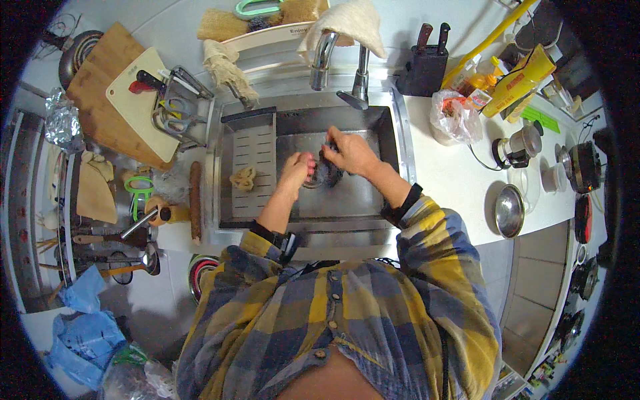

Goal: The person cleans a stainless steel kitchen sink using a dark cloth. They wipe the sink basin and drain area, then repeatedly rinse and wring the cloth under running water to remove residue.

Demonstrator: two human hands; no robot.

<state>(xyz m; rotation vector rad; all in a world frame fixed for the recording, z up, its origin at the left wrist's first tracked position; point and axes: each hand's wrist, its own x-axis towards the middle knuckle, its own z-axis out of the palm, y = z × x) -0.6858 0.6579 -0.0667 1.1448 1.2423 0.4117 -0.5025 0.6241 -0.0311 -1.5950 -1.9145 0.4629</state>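
Observation:
Both my hands are over the steel sink (360, 203). Between them is a dark, shiny, roundish thing (327, 175), partly covered by my fingers; its kind is unclear. My left hand (295, 175) has its fingers curled at the left side of this thing. On its upper right side, my right hand (351, 153) is closed with bent fingers against it. A chrome faucet (321, 63) with a pale cloth (350, 27) draped over it stands behind the hands. To the left, a tan crumpled cloth or sponge (243, 179) lies on the slotted drain tray (255, 143).
A knife block (425, 70) stands right of the faucet. On the right counter are a plastic bag (455, 119), a steel bowl (509, 210) and a glass pot (523, 143). Cutting boards (107, 100), a metal rack (183, 110) and a brown rod (195, 200) are at the left.

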